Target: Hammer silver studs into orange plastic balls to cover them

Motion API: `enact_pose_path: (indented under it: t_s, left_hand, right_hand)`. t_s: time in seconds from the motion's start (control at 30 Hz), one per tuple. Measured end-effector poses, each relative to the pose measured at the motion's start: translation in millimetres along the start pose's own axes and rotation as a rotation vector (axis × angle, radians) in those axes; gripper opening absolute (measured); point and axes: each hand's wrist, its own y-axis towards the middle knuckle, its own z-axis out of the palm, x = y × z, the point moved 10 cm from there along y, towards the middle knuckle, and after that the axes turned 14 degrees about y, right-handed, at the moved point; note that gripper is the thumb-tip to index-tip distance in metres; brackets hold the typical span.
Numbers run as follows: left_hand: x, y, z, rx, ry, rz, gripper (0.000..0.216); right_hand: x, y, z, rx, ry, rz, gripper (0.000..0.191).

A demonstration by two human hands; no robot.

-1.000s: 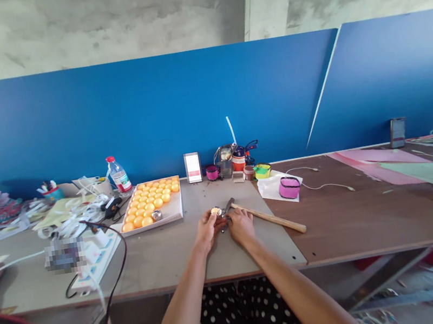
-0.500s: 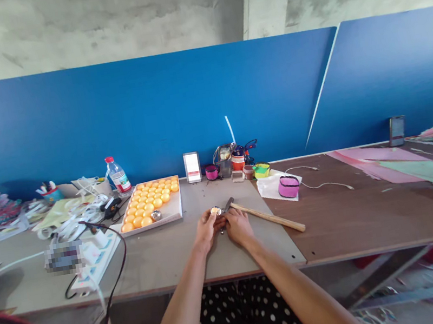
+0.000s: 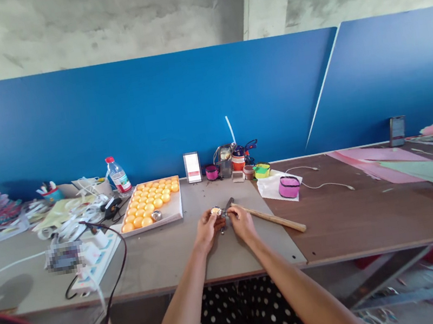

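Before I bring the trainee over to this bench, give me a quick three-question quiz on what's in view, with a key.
1. True or false: the left hand holds a small shiny piece.
2. Which wooden-handled tool lies by the right hand?
3. What colour is the odd ball beside the orange balls in the tray: (a) green, (b) silver, (c) blue?

Key: 1. True. 2. A hammer. 3. (b).

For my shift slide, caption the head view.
Left hand holds a shiny item, right hand beside it, near a hammer and tray of round orange pieces.
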Motion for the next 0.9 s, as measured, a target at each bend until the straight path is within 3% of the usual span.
enact_pose_path:
  t_s: [0.17,0.47,0.9]
  left_hand:
    - [-4,-3,4,0.027,0.035,0.013,0.035]
    - [-3,-3,4,0.02,0.083,0.014,0.032]
    - [-7,-4,5,0.013,0.167,0.06,0.034]
  right_hand:
    - [6,-1,6,0.027,0.211,0.016,0.017]
    - [-9,2,15,0.092,0.397,0.142,0.017]
    - [-3,-1,12,0.074,0.342,0.134,0.013]
